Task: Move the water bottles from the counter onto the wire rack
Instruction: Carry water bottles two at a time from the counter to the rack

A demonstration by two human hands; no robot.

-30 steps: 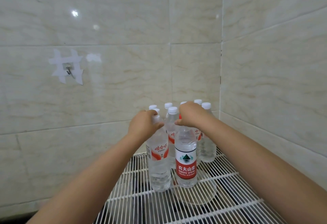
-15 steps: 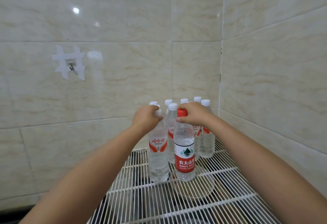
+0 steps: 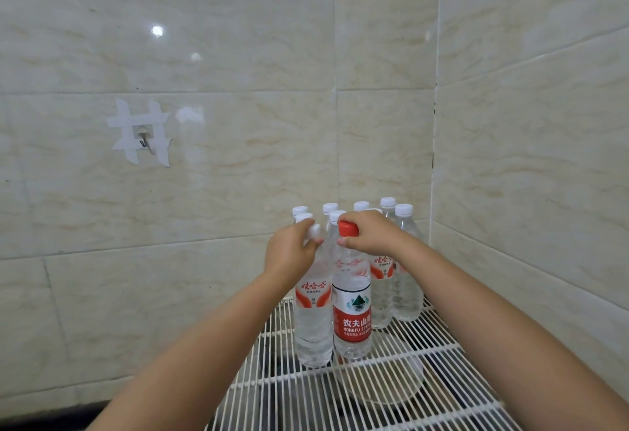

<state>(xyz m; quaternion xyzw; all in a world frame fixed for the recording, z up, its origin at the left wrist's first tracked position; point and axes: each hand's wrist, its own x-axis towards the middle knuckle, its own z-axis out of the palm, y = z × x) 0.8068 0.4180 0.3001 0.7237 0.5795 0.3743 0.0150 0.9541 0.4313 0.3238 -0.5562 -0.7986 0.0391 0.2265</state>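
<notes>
left grip (image 3: 289, 253) on white-capped bottle (image 3: 313, 311), right grip (image 3: 371, 236) on red-capped bottle (image 3: 352, 315), both on wire rack (image 3: 391, 396)

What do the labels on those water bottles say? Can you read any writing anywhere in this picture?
"农夫山" and "NONGFU SPR", both cut off at the edge: red label of the red-capped bottle under the right hand.
"娃哈哈": label of the white-capped bottle held by the left hand.
The same red script shows on the bottles behind, partly hidden.
Smaller print on all labels: too small to read.
</notes>
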